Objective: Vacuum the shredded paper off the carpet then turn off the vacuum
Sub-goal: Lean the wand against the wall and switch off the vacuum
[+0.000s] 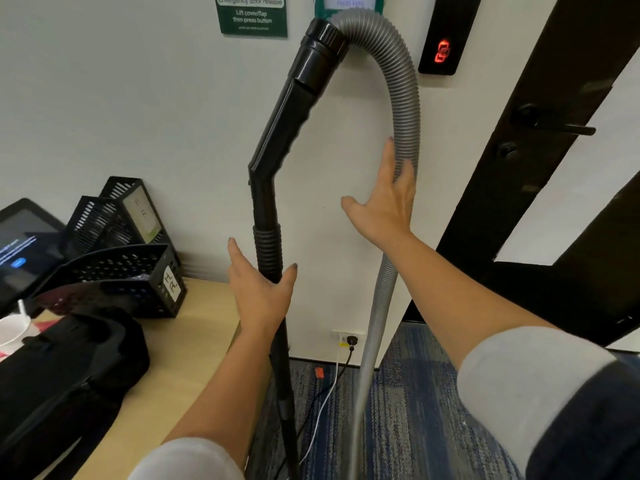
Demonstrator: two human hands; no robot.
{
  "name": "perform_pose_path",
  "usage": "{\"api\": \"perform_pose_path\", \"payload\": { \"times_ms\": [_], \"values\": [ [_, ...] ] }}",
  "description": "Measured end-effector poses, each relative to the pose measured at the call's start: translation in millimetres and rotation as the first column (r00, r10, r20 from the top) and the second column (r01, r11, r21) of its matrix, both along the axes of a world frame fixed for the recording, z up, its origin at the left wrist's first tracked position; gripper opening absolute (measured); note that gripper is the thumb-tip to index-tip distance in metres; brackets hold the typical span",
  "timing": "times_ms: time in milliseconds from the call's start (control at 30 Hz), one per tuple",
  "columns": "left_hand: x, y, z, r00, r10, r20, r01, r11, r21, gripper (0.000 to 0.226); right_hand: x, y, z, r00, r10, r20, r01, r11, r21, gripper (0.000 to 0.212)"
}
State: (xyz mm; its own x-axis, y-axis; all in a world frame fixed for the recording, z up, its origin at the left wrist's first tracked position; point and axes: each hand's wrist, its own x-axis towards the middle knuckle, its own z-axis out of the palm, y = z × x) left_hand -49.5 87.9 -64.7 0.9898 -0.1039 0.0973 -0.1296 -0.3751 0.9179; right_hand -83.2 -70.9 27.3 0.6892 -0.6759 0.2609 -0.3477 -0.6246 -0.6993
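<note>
— Where's the wand?
— Upright by the wall, beside the worktop. My left hand is spread, the wand between thumb and fingers. My right hand lies straight-fingered against the hose.

The left hand is reaching forward and up, back toward the camera, fingers straight and together, thumb spreading wide to the right. The right hand is reaching higher and further forward, fingers extending upward, held close together, thumb splaying out to the left.
</note>
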Motion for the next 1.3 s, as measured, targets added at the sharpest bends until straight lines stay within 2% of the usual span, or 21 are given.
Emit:
{"api": "perform_pose_path", "payload": {
  "times_ms": [100,200,333,433,567,667,733,833,933,1000,1133,1300],
  "values": [
    [-19.4,18.3,-11.8,0.999,0.032,0.01,-0.032,0.999,0.036,0.102,-4.1,24.1,-2.7,0.988,0.146,-0.052,-0.143,0.988,0.055,0.092],
    [-52.6,43.6,-28.5,0.998,0.059,-0.032,-0.056,0.995,0.089,0.094,-20.4,49.6,-12.6,0.926,0.354,-0.129,-0.331,0.928,0.173,0.082],
    [-110.8,86.0,-59.3,0.99,0.063,-0.125,-0.036,0.978,0.206,0.068,-52.8,81.5,-32.6,0.804,0.516,-0.296,-0.455,0.854,0.252,0.079],
    [-154.3,123.2,-89.6,0.968,0.037,-0.247,0.044,0.949,0.312,0.052,-74.7,106.9,-56.7,0.724,0.572,-0.384,-0.492,0.82,0.294,0.075],
    [-209.8,171.4,-137.3,0.857,0.024,-0.515,0.246,0.859,0.449,0.044,-97.9,134.7,-91.4,0.686,0.584,-0.434,-0.483,0.812,0.328,0.071],
    [-255.2,211.2,-187.4,0.734,0.029,-0.678,0.442,0.738,0.51,0.029,-107.1,148.7,-122.9,0.656,0.578,-0.486,-0.447,0.816,0.367,0.074],
    [-280.6,240.7,-215.9,0.657,0.068,-0.75,0.547,0.641,0.538,0.027,-106.6,153.8,-140.8,0.664,0.556,-0.499,-0.412,0.83,0.375,0.079],
    [-299.5,287.7,-257.3,0.594,0.165,-0.787,0.589,0.578,0.565,0.058,-91.7,159.1,-159.6,0.763,0.467,-0.447,-0.317,0.873,0.37,0.084],
    [-289.0,324.7,-295.0,0.626,0.17,-0.761,0.618,0.487,0.617,0.075,-67.7,166.2,-174.3,0.868,0.367,-0.335,-0.229,0.893,0.387,0.092],
    [-273.2,334.3,-315.2,0.645,0.116,-0.755,0.644,0.45,0.619,0.079,-54.7,170.4,-183.8,0.898,0.34,-0.279,-0.22,0.896,0.385,0.098],
    [-244.0,336.9,-352.2,0.644,0.027,-0.764,0.69,0.412,0.595,0.083,-35.6,181.0,-205.1,0.917,0.331,-0.224,-0.236,0.901,0.363,0.097],
    [-229.2,332.6,-375.4,0.624,0.019,-0.781,0.734,0.33,0.594,0.089,-22.5,183.5,-223.6,0.908,0.35,-0.228,-0.294,0.923,0.248,0.08]
  ]
}}
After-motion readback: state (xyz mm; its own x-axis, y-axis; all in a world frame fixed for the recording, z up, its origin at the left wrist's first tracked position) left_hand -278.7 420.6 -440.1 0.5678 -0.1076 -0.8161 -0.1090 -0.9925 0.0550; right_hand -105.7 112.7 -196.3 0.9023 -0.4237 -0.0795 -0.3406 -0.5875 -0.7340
